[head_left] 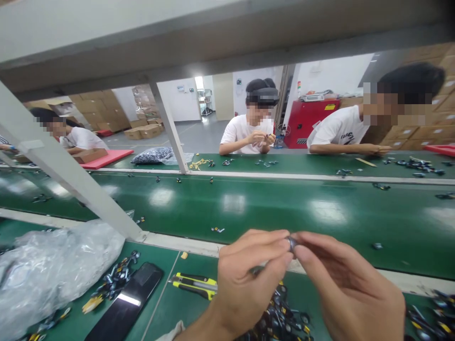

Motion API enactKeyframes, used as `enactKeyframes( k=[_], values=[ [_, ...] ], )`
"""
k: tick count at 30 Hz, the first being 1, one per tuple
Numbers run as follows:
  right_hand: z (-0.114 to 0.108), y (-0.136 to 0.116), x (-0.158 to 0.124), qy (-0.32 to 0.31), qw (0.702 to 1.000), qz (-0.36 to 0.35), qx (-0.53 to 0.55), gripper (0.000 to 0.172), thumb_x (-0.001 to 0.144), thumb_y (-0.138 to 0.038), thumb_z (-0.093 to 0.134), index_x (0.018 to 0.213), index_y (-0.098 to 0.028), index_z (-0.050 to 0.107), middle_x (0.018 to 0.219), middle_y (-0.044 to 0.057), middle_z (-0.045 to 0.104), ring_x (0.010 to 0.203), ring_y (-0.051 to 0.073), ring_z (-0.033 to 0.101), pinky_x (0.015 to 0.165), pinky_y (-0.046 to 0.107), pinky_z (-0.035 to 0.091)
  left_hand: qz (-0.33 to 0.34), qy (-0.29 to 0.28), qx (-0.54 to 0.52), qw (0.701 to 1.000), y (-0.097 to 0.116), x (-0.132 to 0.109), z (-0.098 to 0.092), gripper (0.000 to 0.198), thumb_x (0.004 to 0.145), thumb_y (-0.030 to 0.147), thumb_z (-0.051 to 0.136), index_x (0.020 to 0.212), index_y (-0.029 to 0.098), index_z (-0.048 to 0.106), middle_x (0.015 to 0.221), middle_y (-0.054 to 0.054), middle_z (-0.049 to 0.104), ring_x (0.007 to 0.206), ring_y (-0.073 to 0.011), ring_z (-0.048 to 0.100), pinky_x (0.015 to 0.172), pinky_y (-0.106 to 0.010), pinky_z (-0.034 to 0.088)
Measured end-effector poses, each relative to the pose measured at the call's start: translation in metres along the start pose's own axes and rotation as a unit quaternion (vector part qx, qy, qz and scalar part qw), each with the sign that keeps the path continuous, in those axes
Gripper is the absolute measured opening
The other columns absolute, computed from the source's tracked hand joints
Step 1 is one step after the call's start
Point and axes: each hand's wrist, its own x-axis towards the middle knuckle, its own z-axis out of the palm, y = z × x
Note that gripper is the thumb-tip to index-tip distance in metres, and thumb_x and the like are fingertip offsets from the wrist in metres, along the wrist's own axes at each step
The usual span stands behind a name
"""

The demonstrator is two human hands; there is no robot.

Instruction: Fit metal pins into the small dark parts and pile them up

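Here, metal piece (292,243) between hands (249,279)

Pinched between the left hand (249,284) and right hand (348,289), a small part (292,243) looks like dull grey metal. Below the left hand, a utility knife (194,285) has a yellow-and-black plastic body. Further left lie a glossy black phone (124,303) and a crumpled, translucent plastic bag (60,270). Beyond the hands, the green conveyor belt (227,203) looks smooth and glossy.
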Motion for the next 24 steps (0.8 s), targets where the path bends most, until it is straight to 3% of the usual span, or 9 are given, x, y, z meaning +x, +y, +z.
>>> enactKeyframes(
  k=[4, 13, 24],
  values=[
    [-0.002, 0.003, 0.004, -0.024, 0.999, -0.013, 0.028, 0.02, 0.086, -0.01, 0.072, 0.09, -0.029, 0.077, 0.091, -0.004, 0.079, 0.081, 0.01, 0.075, 0.076, 0.011, 0.061, 0.033, -0.013, 0.012, 0.999, -0.003, 0.0, -0.001, 0.026, 0.079, -0.003, 0.075, 0.098, 0.013, 0.08, 0.101, -0.012, 0.082, 0.091, -0.0181, 0.078, 0.085, -0.027, 0.063],
    [-0.011, 0.003, 0.003, -0.052, 0.987, -0.154, -0.01, 0.035, 0.084, 0.006, 0.068, 0.102, -0.023, 0.075, 0.1, 0.001, 0.078, 0.092, 0.013, 0.073, 0.085, 0.022, 0.059, -0.024, -0.015, -0.048, 0.998, 0.002, 0.0, -0.003, 0.041, 0.08, -0.004, 0.075, 0.108, 0.025, 0.079, 0.107, -0.002, 0.082, 0.096, -0.0133, 0.078, 0.09, -0.022, 0.062],
    [-0.017, -0.004, 0.01, -0.079, 0.975, -0.205, -0.034, 0.032, 0.082, 0.006, 0.067, 0.1, -0.019, 0.075, 0.097, 0.004, 0.079, 0.092, 0.015, 0.075, 0.083, 0.022, 0.06, -0.021, -0.041, -0.045, 0.998, 0.008, 0.01, -0.008, 0.037, 0.079, -0.002, 0.076, 0.104, 0.024, 0.081, 0.102, -0.003, 0.083, 0.091, -0.0147, 0.079, 0.089, -0.023, 0.063]
  ],
)
